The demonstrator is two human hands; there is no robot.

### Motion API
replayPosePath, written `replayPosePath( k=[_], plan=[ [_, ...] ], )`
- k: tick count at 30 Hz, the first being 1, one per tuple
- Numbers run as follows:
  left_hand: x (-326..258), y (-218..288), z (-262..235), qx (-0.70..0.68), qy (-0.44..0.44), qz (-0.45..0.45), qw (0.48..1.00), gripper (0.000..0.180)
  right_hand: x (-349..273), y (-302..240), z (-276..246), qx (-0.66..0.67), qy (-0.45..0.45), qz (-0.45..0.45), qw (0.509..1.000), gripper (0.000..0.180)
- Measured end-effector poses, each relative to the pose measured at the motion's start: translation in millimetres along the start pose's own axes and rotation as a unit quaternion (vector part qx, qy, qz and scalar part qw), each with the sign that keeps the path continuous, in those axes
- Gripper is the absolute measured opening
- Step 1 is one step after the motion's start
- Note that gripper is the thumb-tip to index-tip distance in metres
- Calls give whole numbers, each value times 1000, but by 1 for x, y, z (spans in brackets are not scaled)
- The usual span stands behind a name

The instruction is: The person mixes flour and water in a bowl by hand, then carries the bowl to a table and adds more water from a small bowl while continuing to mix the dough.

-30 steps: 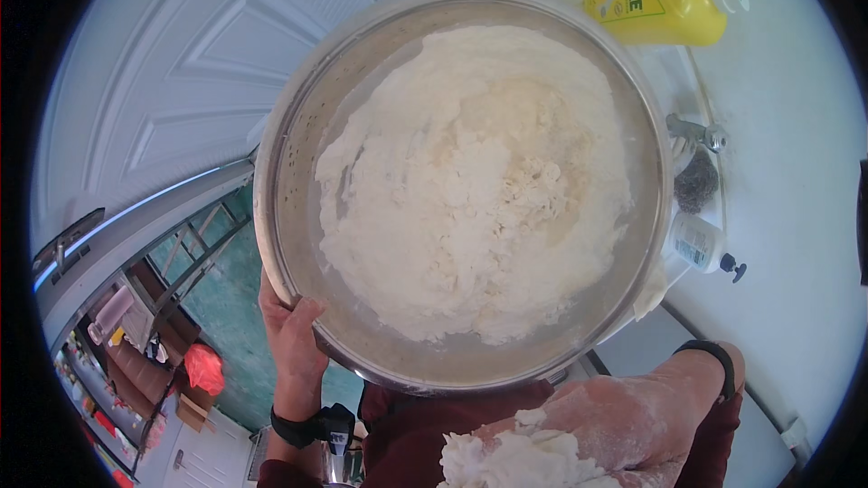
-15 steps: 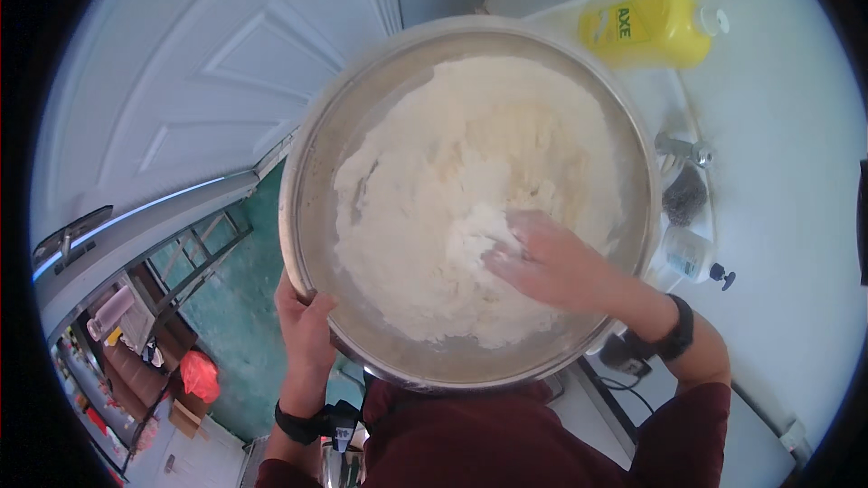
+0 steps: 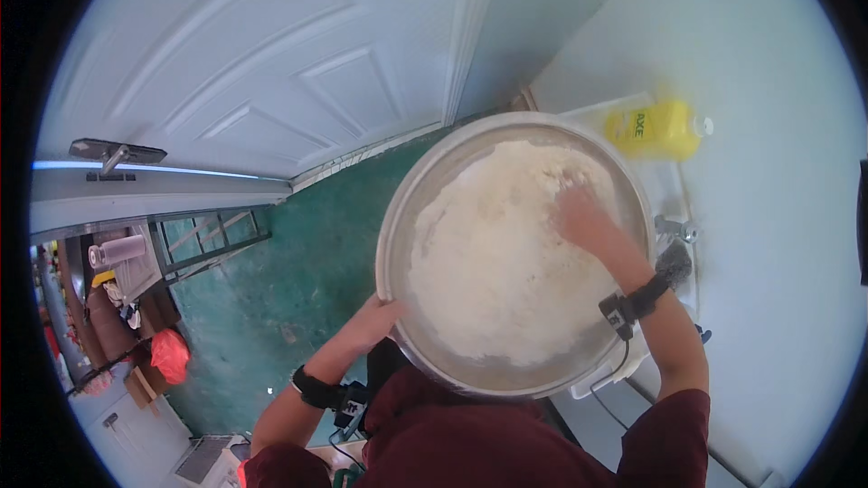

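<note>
A wide round metal basin (image 3: 391, 248) holds a broad, uneven mass of pale flour (image 3: 493, 262). At its near-left side, my left hand (image 3: 372, 323) is closed on the rim. My right hand (image 3: 586, 217) reaches over the near-right rim into the far-right part of the flour. Its fingertips are in the flour, dusted white and smeared by motion, so how far they are closed does not show. Dark straps with small devices are around both my wrists.
A yellow bottle (image 3: 655, 129) lies beyond the basin at the right, near a metal tap (image 3: 676, 229) and a grey scrubber (image 3: 674, 265). A white panelled door (image 3: 271, 63) stands at the far left above a green floor (image 3: 312, 294). A metal frame (image 3: 217, 244) and a red bag (image 3: 170, 355) are further left.
My right hand has moved from the flour's middle toward its far-right side. In view, the basin sits lower and further right, and more door and floor show. My left hand keeps hold of the rim.
</note>
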State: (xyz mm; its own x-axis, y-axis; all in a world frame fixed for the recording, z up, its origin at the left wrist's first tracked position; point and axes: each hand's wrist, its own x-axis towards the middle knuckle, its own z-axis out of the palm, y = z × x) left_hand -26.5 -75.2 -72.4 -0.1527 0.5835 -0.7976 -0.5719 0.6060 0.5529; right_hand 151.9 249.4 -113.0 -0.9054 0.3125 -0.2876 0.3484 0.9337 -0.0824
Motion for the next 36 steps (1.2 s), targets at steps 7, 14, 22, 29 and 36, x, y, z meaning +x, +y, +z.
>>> replayPosePath(
  k=[7,14,22,29,36],
  plan=[
    [12,-56,-14,-187,-49,56,980,49,-53,-55,32,24,-131,73,988,31],
    [-16,-79,-59,-262,-26,102,959,48,-49,-199,17,19,-236,-86,968,27],
    [-64,-117,-133,-328,124,186,918,41,112,-323,34,-70,-149,-316,935,41],
    [-154,-157,-177,-447,256,291,806,46,214,-444,-43,-116,-107,-334,929,50],
    [-202,-227,-176,-598,383,321,627,48,181,-595,-48,-205,-242,-510,799,52]
  ],
)
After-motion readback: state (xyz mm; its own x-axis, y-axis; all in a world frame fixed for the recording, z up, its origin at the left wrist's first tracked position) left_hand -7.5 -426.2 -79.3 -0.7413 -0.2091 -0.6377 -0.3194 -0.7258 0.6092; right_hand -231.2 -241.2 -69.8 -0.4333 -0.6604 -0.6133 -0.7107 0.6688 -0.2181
